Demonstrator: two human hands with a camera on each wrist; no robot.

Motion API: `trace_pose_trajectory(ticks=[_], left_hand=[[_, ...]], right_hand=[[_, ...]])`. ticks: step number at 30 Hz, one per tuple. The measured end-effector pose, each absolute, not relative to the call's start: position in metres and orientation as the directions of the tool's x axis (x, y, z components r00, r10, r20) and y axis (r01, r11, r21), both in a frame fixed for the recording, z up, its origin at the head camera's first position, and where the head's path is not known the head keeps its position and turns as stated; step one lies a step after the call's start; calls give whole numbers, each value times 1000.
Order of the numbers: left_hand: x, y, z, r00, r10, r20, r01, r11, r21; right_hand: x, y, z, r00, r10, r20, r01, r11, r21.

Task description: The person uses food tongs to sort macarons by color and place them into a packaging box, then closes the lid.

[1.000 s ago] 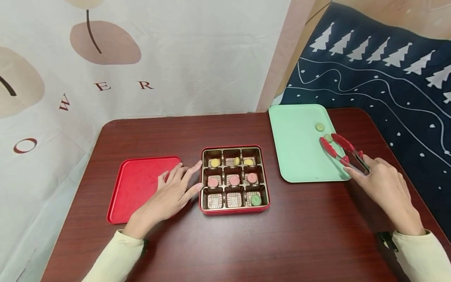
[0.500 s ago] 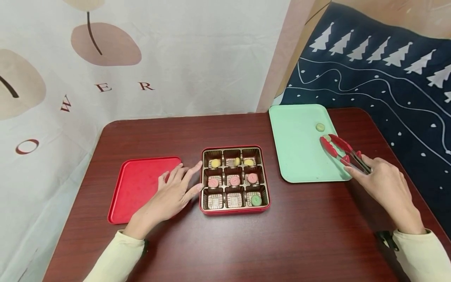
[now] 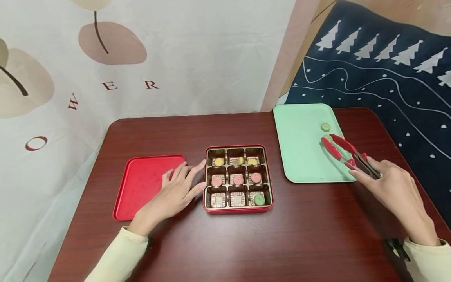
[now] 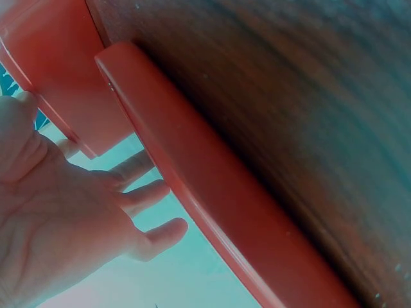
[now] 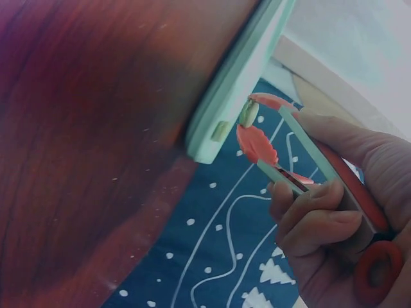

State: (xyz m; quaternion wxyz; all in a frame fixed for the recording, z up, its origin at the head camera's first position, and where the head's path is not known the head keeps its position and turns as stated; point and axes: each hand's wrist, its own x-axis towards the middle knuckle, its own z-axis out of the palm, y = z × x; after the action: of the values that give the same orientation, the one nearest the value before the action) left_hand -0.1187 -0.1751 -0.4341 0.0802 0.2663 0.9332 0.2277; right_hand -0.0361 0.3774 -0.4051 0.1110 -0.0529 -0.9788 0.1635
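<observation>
My right hand (image 3: 396, 186) grips a pair of tongs (image 3: 341, 149) with red scalloped tips over the mint-green tray (image 3: 303, 156). Between those tips sits a small round green piece (image 3: 328, 138), like a macaron; the right wrist view shows the green piece (image 5: 248, 114) there too. A second green piece (image 3: 325, 127) lies just behind it on the tray. With fingers spread, my left hand (image 3: 172, 194) touches the left edge of a red box (image 3: 239, 210) lined with a gold divided insert. The back row holds three yellow pieces, the middle row three pink ones, the front-right compartment a green piece (image 3: 259, 200).
A shallow red tray or lid (image 3: 141, 184) lies at the left, partly under my left hand in the head view. The dark wooden table (image 3: 264, 250) carries everything. Behind it hang a pale printed cloth (image 3: 211, 58) and a navy tree-patterned cloth (image 3: 387, 86).
The tongs' tips have drawn closer together and now enclose the nearer green piece. The left hand stays at the box; the head view has shifted slightly.
</observation>
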Motion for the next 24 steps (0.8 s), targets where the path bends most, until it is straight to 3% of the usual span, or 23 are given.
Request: trace_pose_trajectory(ticks=[16,24], left_hand=[[-119,-175,-433,-845,534,-24,466,758,457],[-118,-175,-431,-844,535,-29,464,756,462]], right_hand=[[-29,358,-387,-971,89,221,-2,925,-380],[-28,347,-382,-969,-5,246,-96,929,-358]])
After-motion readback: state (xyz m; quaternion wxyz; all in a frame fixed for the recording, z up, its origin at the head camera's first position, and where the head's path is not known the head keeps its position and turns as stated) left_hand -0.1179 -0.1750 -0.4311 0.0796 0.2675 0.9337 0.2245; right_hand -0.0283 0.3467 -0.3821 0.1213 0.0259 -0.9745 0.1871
